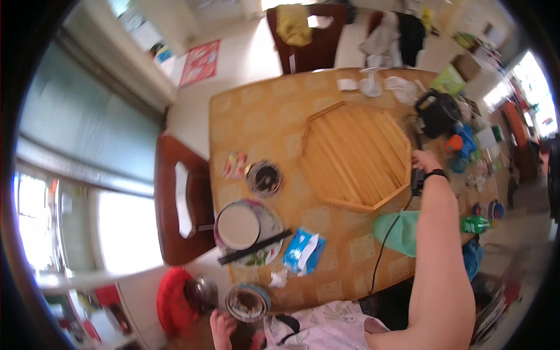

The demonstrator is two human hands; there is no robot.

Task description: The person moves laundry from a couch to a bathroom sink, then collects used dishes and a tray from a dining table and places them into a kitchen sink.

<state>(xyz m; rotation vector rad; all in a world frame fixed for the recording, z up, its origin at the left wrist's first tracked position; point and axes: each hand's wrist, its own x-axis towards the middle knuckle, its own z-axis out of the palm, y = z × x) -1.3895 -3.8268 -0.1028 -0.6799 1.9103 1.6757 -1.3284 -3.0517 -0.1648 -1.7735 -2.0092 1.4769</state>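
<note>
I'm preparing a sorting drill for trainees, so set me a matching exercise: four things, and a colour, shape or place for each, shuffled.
Column one:
1. tray
2. tissue pack
3. yellow cloth
4. right hand

Column two:
A. by the right edge of 1
B. wooden, eight-sided
C. over a chair back
D. mostly blue

Pairs: 1-B, 2-D, 3-C, 4-A

You can read no words, numbers or signs here, not even on the rectangular blue plastic tissue packet [296, 252]
</note>
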